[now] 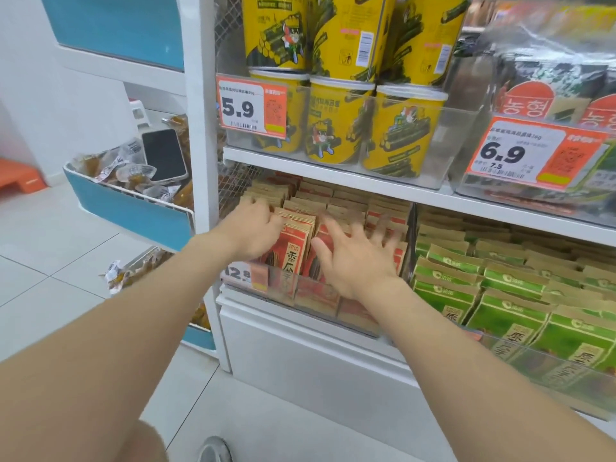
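Shelf (pixel 333 181): white shop shelf.
Red packets (pixel 293 251): upright rows just below shelf.
Left hand (pixel 255 230): grips red packets' left row.
Right hand (pixel 356 265): fingers spread on red packets.

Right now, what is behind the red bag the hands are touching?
More red bags stand in rows behind the front red bag. The left hand and right hand cover some, and the shelf above hides the very back.

Lower shelf (pixel 240 303): red snack packets (pixel 293 251), upright in rows behind a clear front (pixel 313 296); green packets (pixel 466 295) just beside, right. Upper shelf (pixel 333 175): yellow canisters (pixel 336 128), stacked in a clear tray (pixel 446 168); seaweed packs (pixel 550 88).
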The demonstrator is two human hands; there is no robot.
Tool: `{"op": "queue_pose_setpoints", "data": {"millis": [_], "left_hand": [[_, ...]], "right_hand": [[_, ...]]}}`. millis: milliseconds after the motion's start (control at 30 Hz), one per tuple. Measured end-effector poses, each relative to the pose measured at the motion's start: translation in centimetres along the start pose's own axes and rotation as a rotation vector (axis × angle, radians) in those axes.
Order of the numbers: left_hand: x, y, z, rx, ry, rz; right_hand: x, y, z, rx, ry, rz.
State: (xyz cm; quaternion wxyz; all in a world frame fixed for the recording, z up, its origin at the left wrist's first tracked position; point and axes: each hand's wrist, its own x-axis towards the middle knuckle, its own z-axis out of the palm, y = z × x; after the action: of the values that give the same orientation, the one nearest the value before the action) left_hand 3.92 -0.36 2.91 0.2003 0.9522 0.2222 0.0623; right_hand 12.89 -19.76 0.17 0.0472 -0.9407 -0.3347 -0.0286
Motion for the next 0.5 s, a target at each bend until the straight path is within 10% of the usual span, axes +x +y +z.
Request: {"op": "queue_pose_setpoints", "data": {"millis": [333, 500], "left_hand": [[0.8, 0.0, 3.7, -0.208, -0.028, -0.091], [0.3, -0.5, 2.8, -0.002, 0.31, 0.092]], "right_hand": [[2.0, 0.2, 0.7, 0.111, -0.011, 0.092], [0.5, -0.8, -0.9, 0.149, 0.232, 0.073]]}}
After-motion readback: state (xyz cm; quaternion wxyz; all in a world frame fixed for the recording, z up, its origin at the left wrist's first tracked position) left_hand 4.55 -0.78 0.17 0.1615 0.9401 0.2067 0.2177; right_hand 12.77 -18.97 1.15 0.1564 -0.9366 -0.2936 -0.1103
